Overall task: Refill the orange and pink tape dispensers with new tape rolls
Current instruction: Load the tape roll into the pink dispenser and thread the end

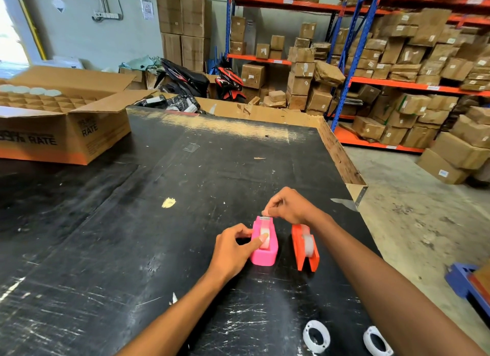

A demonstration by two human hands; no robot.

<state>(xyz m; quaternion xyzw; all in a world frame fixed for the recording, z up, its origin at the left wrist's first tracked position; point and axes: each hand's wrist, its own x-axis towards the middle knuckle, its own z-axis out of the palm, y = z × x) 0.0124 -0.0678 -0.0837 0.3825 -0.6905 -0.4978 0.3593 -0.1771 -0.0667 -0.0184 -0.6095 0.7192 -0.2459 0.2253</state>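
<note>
The pink tape dispenser [265,255] stands on the black table [159,223] with a clear tape roll [264,239] seated in it. My left hand [233,249] holds its left side, thumb resting on the roll. My right hand [289,205] pinches the tape end at the metal cutter on the dispenser's far tip. The orange tape dispenser [305,248] stands just to the right, a clear roll [308,245] inside it, partly hidden by my right wrist. Nothing touches it.
Two white empty tape cores [316,335] [376,341] lie near the table's front edge. An open cardboard box [63,122] with cell dividers sits at the far left. Shelves of cartons and a blue pallet [466,281] are on the right, off the table.
</note>
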